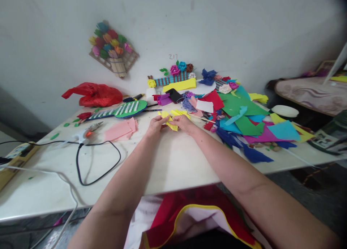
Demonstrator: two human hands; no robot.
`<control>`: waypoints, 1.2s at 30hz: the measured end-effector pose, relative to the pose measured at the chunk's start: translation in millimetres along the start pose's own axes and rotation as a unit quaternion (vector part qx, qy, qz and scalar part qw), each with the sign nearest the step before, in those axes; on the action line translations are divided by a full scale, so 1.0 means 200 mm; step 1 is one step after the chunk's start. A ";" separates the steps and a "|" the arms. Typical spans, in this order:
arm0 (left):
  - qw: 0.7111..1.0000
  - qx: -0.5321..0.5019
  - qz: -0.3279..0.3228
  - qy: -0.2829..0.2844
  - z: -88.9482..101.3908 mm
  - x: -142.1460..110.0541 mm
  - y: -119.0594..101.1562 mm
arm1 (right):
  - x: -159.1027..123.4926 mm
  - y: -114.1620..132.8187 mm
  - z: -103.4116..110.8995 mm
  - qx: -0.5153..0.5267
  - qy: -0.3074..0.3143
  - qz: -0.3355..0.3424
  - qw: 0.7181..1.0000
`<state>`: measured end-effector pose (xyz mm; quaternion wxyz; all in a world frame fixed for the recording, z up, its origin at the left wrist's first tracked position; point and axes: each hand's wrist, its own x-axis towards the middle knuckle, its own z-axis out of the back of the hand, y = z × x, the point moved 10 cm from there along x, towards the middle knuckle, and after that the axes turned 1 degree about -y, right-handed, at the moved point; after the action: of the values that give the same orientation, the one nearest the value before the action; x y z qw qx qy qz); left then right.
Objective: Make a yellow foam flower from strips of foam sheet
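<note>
Both hands meet over the middle of the table, around a small piece of yellow crepe paper (173, 127). My left hand (156, 125) pinches its left side, thumb and fingers together. On its right side my right hand (183, 122) grips it with curled fingers. More yellow paper pieces (181, 113) lie just behind the hands. A thin stick (202, 118) rests on the table to the right of my right hand. Left of my left hand are pink paper sheets (121, 129).
A glue gun (82, 136) with a looping black cord lies at left, near pliers (94, 126). Behind are a green-and-blue guitar-shaped craft (131, 109), a red plastic bag (99, 95) and a phone (175, 96). Coloured paper (241, 108) piles up at right, beside a green bottle (332, 135).
</note>
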<state>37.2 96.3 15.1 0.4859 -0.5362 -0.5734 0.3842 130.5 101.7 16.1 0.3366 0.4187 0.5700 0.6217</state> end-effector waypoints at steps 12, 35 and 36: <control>1.000 0.002 -0.006 -0.021 0.02 0.01 0.01 | 0.00 -0.02 0.00 0.008 0.005 -0.010 1.000; 0.996 0.011 0.006 -0.088 0.06 0.00 -0.01 | 0.01 -0.03 0.00 -0.022 -0.027 -0.036 0.999; 0.996 0.022 0.011 -0.082 0.06 0.00 0.00 | 0.01 -0.03 0.00 -0.019 -0.025 -0.038 0.999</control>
<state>25.0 97.1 12.2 0.4445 -0.4980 -0.5971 0.4449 130.2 104.4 9.8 0.3816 0.4057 0.5649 0.6089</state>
